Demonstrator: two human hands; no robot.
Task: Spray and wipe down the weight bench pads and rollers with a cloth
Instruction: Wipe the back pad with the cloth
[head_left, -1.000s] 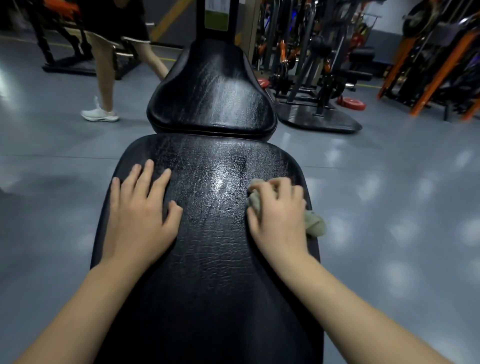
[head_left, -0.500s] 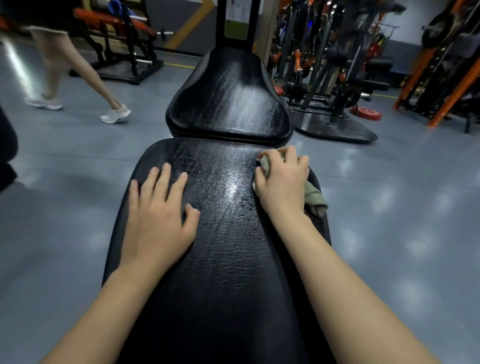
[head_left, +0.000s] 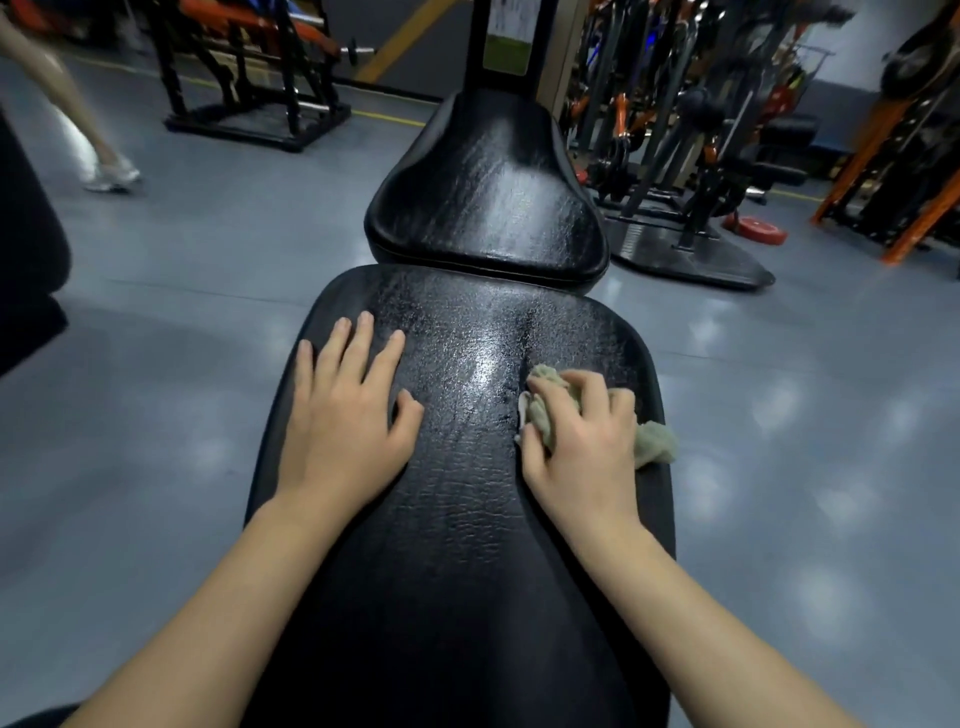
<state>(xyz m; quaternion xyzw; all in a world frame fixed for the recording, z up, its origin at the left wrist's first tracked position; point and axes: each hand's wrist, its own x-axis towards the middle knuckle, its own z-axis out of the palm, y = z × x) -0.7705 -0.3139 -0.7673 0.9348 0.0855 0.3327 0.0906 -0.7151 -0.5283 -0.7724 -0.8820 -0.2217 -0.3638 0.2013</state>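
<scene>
Your left hand (head_left: 345, 421) lies flat, fingers spread; your right hand (head_left: 582, 441) curls around a crumpled grey-green cloth (head_left: 657, 441).

The right hand (head_left: 582, 441) and cloth (head_left: 654, 441) slide down-frame from the pad (head_left: 467, 519)'s top edge; a passer-by (head_left: 111, 176) reaches the upper left corner.

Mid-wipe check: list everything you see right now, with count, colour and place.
long pad: one, black, centre, under both hands
seat pad: one, black, just beyond the long pad
cloth: one, grey-green, on the long pad's right edge
plate: one, red, on the floor at back right
machines: several, black and orange, along the back
shoe: one, white, back left, on a passer-by's foot, blurred
floor: grey, on both sides of the bench
left hand: flat on the long pad's left side
right hand: grips the cloth, pressing it on the pad
</scene>
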